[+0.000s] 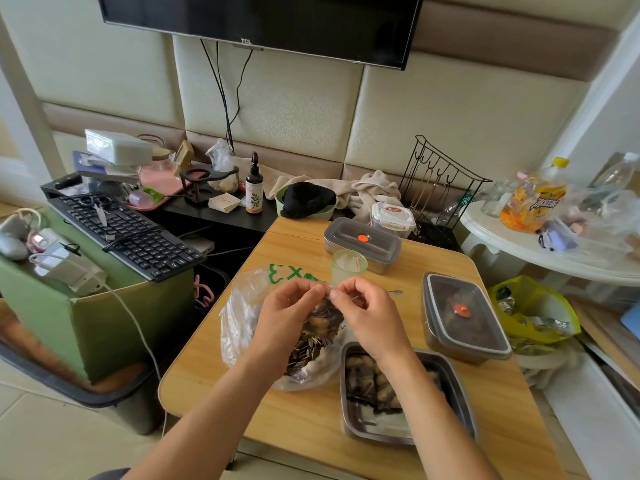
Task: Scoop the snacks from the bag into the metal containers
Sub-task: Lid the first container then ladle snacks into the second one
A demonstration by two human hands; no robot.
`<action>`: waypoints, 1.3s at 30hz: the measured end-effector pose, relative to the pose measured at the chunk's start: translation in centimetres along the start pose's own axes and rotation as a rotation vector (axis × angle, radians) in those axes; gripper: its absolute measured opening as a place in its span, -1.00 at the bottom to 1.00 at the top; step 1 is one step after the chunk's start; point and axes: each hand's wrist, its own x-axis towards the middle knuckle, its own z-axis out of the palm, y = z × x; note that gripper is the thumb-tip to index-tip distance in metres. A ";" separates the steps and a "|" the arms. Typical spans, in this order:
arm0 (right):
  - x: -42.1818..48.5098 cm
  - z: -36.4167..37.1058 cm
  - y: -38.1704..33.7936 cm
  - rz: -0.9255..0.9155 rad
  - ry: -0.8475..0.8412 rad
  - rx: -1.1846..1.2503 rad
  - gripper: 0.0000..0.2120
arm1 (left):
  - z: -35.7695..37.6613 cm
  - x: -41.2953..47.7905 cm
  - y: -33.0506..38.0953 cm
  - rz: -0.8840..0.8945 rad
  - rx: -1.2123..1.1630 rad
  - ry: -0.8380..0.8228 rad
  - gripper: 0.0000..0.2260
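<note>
Noted at the bag mouth: left hand [291, 303] and right hand [363, 306], each pinching a thin red strand (tie or band, too small to confirm). Located the bag [242, 317] of seeds on the tabletop [311, 420], just beside the open metal container [460, 393]. Judged step: undoing the closure. Recommend steadying the bag neck, easing the strand loose without tearing the thin film, then spreading the mouth toward the container before scooping.
</note>
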 end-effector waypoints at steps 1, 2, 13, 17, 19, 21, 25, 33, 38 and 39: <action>0.0 0.0 0.0 -0.003 0.002 -0.005 -0.88 | 0.1 -0.1 0.0 0.006 0.014 -0.009 -0.85; 0.0 -0.1 0.0 -0.006 0.004 -0.012 -0.88 | 0.1 -0.1 0.0 0.008 0.030 -0.016 -0.85; -0.1 -0.2 0.0 -0.011 -0.014 -0.035 -0.89 | 0.1 0.2 -0.5 -0.007 0.087 0.008 -0.88; -0.4 0.2 -0.4 -0.034 -0.024 -0.040 -0.86 | 0.1 0.2 -0.5 -0.002 0.123 0.027 -0.78; -0.4 0.3 -0.5 -0.042 -0.022 -0.046 -0.87 | 0.1 0.2 -0.4 -0.004 0.121 0.028 -0.77; -0.5 0.3 -0.6 -0.047 -0.023 -0.049 -0.88 | 0.1 0.1 -0.4 -0.001 0.116 0.023 -0.79; -0.3 0.0 -0.5 -0.073 0.002 -0.118 -0.91 | 0.0 0.1 -0.5 -0.006 0.097 0.013 -0.88; -0.2 -0.1 -0.5 -0.120 0.013 -0.140 -0.89 | 0.0 0.1 -0.3 0.031 0.133 0.033 -0.83; -0.1 -0.2 -0.4 -0.013 -0.021 -0.022 -0.90 | 0.0 0.1 -0.2 0.065 0.130 0.029 -0.81; 0.0 -0.2 -0.3 -0.005 -0.025 -0.014 -0.91 | 0.0 0.0 -0.2 0.063 0.118 0.028 -0.81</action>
